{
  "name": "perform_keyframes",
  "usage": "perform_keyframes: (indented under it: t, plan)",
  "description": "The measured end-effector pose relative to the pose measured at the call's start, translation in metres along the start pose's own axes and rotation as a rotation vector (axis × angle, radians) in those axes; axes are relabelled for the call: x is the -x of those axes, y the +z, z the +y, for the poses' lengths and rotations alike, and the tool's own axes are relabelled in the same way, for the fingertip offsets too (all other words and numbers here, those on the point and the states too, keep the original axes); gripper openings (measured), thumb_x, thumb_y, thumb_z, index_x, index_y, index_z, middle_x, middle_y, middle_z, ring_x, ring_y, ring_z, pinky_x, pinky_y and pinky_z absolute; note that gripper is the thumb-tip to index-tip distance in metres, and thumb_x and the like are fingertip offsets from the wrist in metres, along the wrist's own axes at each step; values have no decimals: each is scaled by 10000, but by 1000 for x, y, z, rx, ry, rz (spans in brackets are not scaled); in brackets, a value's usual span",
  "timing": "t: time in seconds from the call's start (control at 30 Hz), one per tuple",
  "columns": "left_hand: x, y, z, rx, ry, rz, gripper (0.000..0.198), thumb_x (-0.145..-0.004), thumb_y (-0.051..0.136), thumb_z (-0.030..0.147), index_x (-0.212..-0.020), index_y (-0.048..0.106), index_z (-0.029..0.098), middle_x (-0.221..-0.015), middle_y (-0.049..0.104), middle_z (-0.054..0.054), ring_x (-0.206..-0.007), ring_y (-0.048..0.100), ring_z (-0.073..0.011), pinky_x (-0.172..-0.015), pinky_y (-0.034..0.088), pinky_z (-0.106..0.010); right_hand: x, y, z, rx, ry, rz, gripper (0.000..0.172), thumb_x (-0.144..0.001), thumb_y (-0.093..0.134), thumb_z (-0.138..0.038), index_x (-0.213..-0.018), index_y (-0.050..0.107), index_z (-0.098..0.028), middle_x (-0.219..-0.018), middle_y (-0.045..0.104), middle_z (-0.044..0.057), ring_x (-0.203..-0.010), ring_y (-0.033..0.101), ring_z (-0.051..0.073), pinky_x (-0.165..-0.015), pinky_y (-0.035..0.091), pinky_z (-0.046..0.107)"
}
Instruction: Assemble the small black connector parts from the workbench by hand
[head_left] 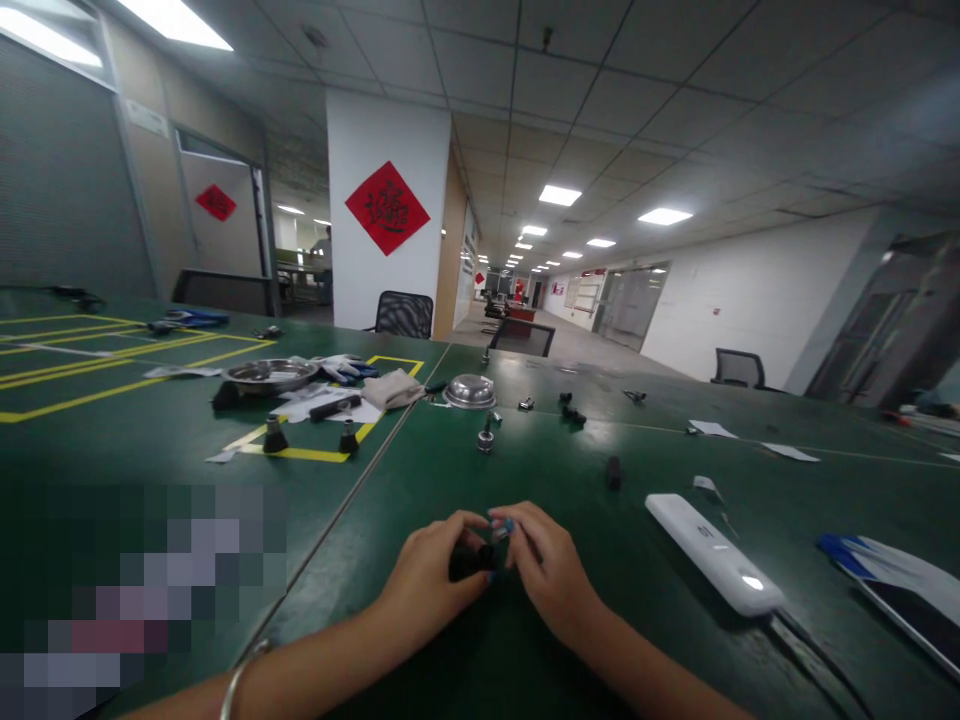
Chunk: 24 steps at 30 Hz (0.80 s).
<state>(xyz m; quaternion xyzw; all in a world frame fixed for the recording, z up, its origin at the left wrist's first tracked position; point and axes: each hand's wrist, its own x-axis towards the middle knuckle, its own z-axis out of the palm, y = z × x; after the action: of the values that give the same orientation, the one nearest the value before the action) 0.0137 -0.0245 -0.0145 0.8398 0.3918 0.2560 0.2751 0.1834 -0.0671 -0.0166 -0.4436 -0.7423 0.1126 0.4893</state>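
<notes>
My left hand [442, 568] rests low over the green table [555, 470], its fingers curled round a small black part [469, 562]. Close beside it on the right, my right hand [546, 560] pinches a small shiny metal piece [501, 532] between its fingertips. The two hands nearly meet, and the fingers partly hide both pieces. Beyond them a small metal part [485, 438] stands upright on the table, in front of a round metal dish [470, 391].
A white power strip [712, 555] with a cable lies right of my hands. A black cylinder [614, 473] sits farther back. At the left are a metal bowl [271, 374], gloves [341, 367], a beige cloth [393, 389] and two black-based parts inside yellow tape.
</notes>
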Motion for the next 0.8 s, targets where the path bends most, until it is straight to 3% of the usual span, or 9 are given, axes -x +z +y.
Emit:
perform_keyframes:
  t: [0.07, 0.2, 0.43, 0.67, 0.8]
  plan:
    - [0, 1, 0, -7, 13, 1, 329, -657, 622, 210, -983, 577, 223, -928, 655, 13, -895, 576, -186, -797, 405, -286, 1, 3, -4, 7, 18, -3, 242, -909, 382, -160, -1049, 577, -196, -865, 606, 43, -781, 585, 146, -694, 471, 262]
    - [-1, 2, -2, -78, -1, -8, 182, -681, 614, 277, -839, 604, 187, -850, 653, -1, -818, 579, -188, -723, 405, -268, 2, 3, -10, 117, -103, -127, 218, -901, 419, -156, -1010, 599, -211, -888, 622, 46, -829, 557, 173, -761, 442, 317]
    - [0, 0, 3, -87, 40, -25, 195, -719, 591, 299, -886, 616, 202, -863, 659, 7, -829, 584, -182, -734, 395, -258, 4, 2, -11, 111, -123, -193, 300, -831, 465, -84, -1079, 598, -190, -942, 531, 75, -868, 518, 179, -768, 462, 308]
    - [1, 1, 2, -107, 31, -37, 213, -707, 601, 278, -905, 587, 200, -897, 652, 3, -857, 579, -187, -761, 393, -269, 6, 6, -4, 75, -140, -110, 290, -849, 459, -110, -1087, 599, -198, -894, 562, 64, -846, 541, 175, -746, 468, 303]
    - [1, 0, 4, -100, 19, -56, 197, -691, 620, 286, -870, 588, 210, -868, 650, 23, -839, 579, -177, -767, 380, -275, 6, 4, -3, 81, -140, 30, 302, -886, 403, -135, -1127, 570, -210, -927, 564, 68, -868, 539, 179, -749, 465, 310]
